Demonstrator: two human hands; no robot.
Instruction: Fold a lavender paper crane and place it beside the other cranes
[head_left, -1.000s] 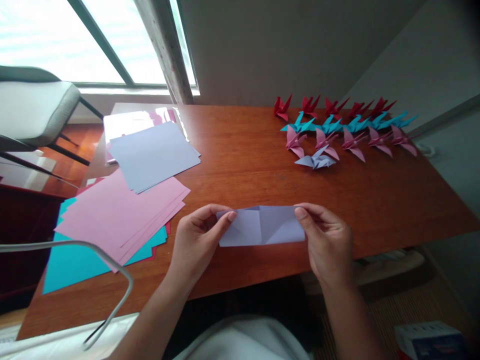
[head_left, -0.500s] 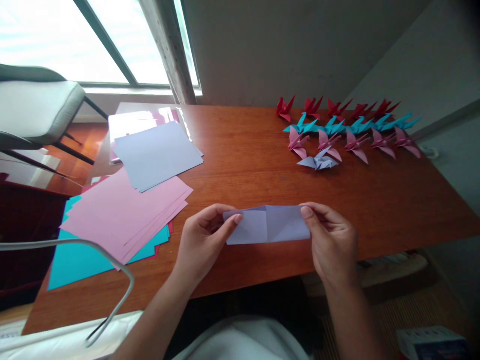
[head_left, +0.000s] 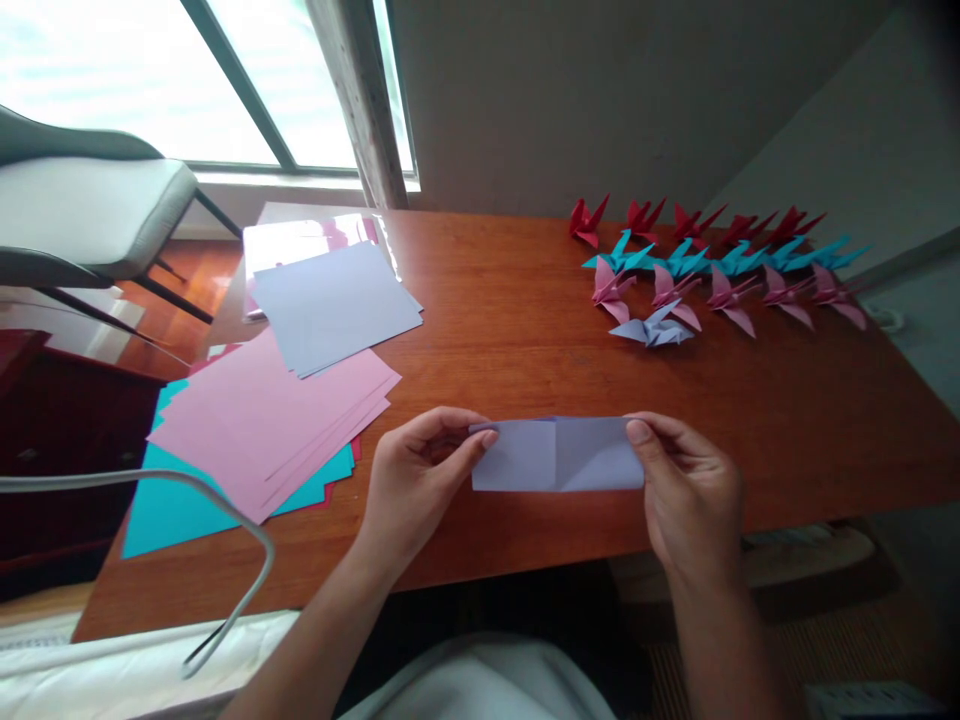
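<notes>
A pale lavender sheet of origami paper, folded into a long rectangle with an upright crease in its middle, is held between my hands above the table's near part. My left hand pinches its left end between thumb and fingers. The right end is pinched the same way by my right hand. Along the top edge the layers part slightly near the crease. Beyond the right hand stands a lavender paper crane, in front of rows of pink cranes, turquoise cranes and red cranes.
On the wooden table, loose lavender sheets overlap pink sheets and turquoise sheets at the left. A grey curved tube crosses the near left corner. A chair stands beyond by the window.
The whole view has shifted, so the table and cranes sit slightly farther right. Both hands keep their pinch on the folded paper, which looks a little more level along its lower edge.
</notes>
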